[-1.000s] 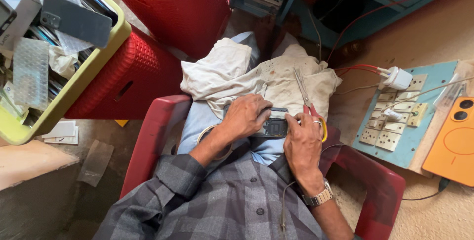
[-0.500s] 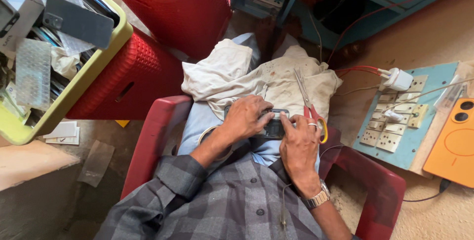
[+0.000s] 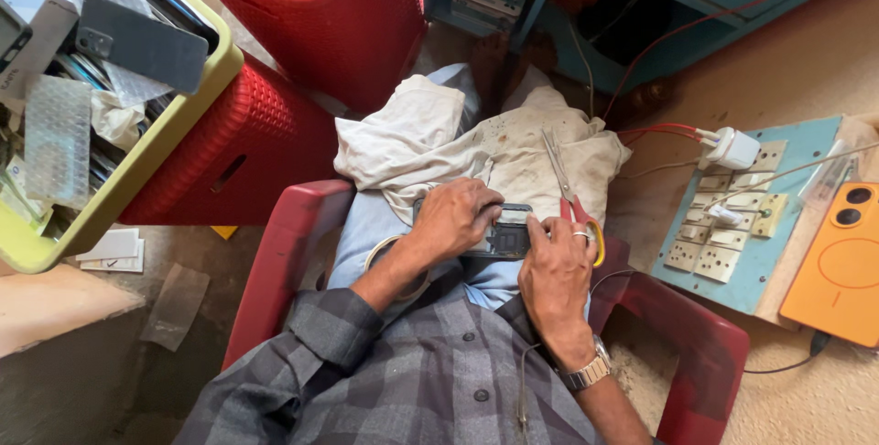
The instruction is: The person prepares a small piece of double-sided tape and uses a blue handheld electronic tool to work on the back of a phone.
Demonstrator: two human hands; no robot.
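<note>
I sit in a red plastic chair with a stained white cloth over my lap. My left hand rests fingers-down on an opened phone lying on my lap. My right hand grips the phone's right end. A pair of scissors with red and yellow handles lies on the cloth right beside my right hand. A roll of tape is looped around my left forearm.
A yellow-green tray of phone parts and bubble wrap sits at the left on red plastic stools. To the right, a blue board of sockets holds a white charger, with an orange phone beside it.
My right hand has moved in from beside the scissors to grip the phone's right end. My left hand stays on the phone.
</note>
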